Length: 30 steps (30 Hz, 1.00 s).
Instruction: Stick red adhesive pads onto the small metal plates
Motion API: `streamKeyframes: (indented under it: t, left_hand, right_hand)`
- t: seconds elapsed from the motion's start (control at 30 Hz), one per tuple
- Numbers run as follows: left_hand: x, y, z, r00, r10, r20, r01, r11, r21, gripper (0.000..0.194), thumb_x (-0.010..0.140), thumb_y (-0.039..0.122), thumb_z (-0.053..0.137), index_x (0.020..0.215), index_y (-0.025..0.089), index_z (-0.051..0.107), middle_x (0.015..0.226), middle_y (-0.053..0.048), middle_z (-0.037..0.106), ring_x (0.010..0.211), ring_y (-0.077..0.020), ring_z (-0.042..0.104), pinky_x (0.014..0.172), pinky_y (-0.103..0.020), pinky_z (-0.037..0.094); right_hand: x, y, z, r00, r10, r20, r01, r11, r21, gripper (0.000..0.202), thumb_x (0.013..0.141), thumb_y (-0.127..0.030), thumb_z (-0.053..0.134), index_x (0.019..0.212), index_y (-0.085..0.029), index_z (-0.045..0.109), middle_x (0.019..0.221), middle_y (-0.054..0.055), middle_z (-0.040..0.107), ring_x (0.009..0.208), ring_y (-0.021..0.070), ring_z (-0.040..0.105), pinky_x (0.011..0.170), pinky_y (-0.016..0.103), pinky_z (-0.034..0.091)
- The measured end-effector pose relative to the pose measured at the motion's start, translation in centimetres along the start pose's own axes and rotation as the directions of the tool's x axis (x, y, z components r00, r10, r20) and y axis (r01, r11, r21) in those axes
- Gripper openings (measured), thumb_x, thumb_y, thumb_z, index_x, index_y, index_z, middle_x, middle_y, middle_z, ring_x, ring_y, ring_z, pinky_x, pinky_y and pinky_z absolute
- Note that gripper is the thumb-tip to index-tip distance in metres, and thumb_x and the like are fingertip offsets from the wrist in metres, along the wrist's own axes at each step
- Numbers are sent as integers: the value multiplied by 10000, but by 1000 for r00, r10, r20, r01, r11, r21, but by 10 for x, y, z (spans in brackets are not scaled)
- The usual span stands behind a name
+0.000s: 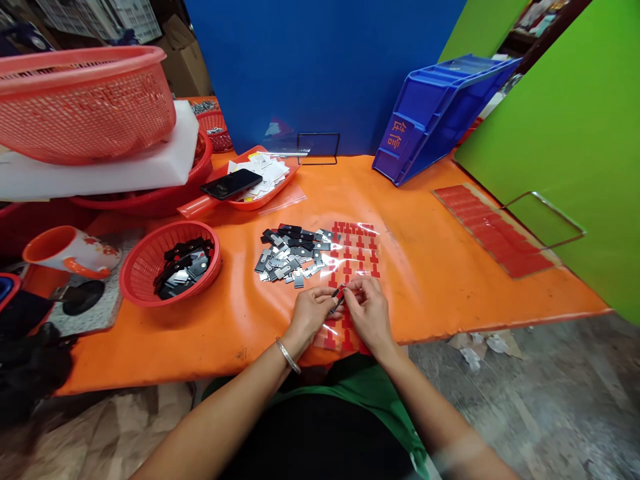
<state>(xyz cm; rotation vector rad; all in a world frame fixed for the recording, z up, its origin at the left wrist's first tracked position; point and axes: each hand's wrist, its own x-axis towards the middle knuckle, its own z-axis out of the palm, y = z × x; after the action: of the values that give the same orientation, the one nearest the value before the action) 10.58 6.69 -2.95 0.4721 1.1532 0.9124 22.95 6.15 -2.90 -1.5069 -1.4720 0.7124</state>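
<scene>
Between both hands is a small dark metal plate with a red sticker [339, 294] on its face. My left hand [313, 312] pinches the plate from the left. At its upper end, the thumb and fingers of my right hand [369, 312] are closed on the red sticker's edge. Under the hands lies a clear sheet of red T-shaped stickers [361, 248], in columns. A loose pile of small black and silver metal plates [290, 255] is just beyond my left hand, touching the sheet's left edge.
A red basket [131, 270] with more plates stands left, near a tipped mug [55, 247]. A phone [235, 183] rests on a red scoop [273, 200] of paper labels. A blue crate [425, 120] leans at the back right, behind a red sticker sheet [493, 230].
</scene>
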Motion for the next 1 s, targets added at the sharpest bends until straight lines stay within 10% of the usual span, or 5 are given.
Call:
streamKeyframes:
  t: [0.67,0.9,1.0]
  left_hand:
    - [-1,1,2,1000,-12,-1,12,1000,10,115,737,12,611,838,64,625,618,-55,674,511,-111,635,589,-227,547]
    - [-4,2,0,1000,1,5,-1,1000,21,114,748,40,617,860,59,630,649,-83,691,540,-127,649,596,-235,548]
    - [-4,1,0,1000,15,18,-15,1000,3,99,750,45,616,845,64,632,623,-63,680,514,-108,632,602,-231,546]
  right_hand:
    - [3,4,5,986,160,55,-162,986,31,118,788,-282,540,700,-229,483,649,-9,547,527,147,518,500,273,406]
    - [5,7,0,974,223,-26,-215,960,179,489,706,-330,685,1104,-238,416,728,-43,571,493,121,526,484,249,431]
    - [7,11,0,969,225,105,-242,950,197,344,710,-386,681,966,-203,540,695,-23,581,528,127,540,508,250,437]
